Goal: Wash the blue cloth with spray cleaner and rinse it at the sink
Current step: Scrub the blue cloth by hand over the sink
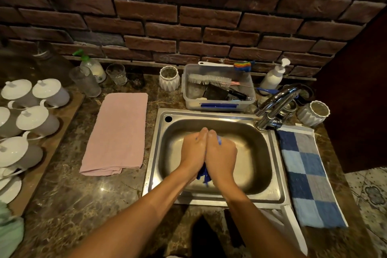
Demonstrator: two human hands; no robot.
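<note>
Over steel sink (272, 174), left hand (193, 148), right hand (222, 153) squeeze crumpled blue cloth (204, 175).

Blue cloth (204, 175), pink towel (117, 132), blue checked towel (307, 172), red-brown brick wall (188, 16).

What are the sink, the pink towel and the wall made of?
The sink looks like brushed stainless steel: grey and softly shiny. The pink towel seems to be soft woven cotton, matte and folded flat. The wall looks like rough dark red brick with recessed joints, though it could be brick-look cladding.
</note>
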